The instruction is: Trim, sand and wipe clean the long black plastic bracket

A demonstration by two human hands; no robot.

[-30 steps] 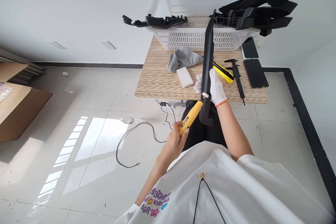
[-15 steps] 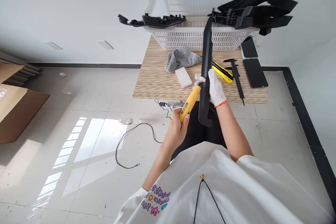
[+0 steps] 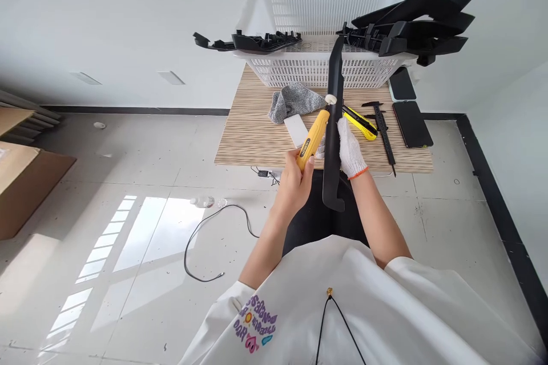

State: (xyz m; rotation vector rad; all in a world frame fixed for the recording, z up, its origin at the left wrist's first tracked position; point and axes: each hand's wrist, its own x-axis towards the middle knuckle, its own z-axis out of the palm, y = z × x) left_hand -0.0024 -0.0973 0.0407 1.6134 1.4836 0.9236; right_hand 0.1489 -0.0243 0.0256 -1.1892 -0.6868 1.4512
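Note:
My bare left hand (image 3: 294, 179) is wrapped round a yellow handheld rotary polisher (image 3: 314, 140). Its round whitish polishing head (image 3: 330, 99) meets the left edge of a long black plastic trim piece (image 3: 332, 142); whether it spins does not show. In a white knit glove with an orange cuff, my right hand (image 3: 351, 151) grips that trim piece from the right, its gloved fingertips showing on the left side. The piece points away from me, its hooked end nearest my lap and its far end overlapping the basket's front.
A white plastic basket (image 3: 299, 71) holds several black trim pieces (image 3: 419, 34) jutting out on the right and left. On the wooden table (image 3: 244, 137) lie a grey cloth (image 3: 295, 101), a white block (image 3: 296, 130), a yellow utility knife (image 3: 360, 123), a caliper (image 3: 384, 134) and two phones (image 3: 413, 124).
The polisher has slid along the trim piece's left edge, away from me. My right hand keeps its hold on the piece. The whole view has shifted slightly.

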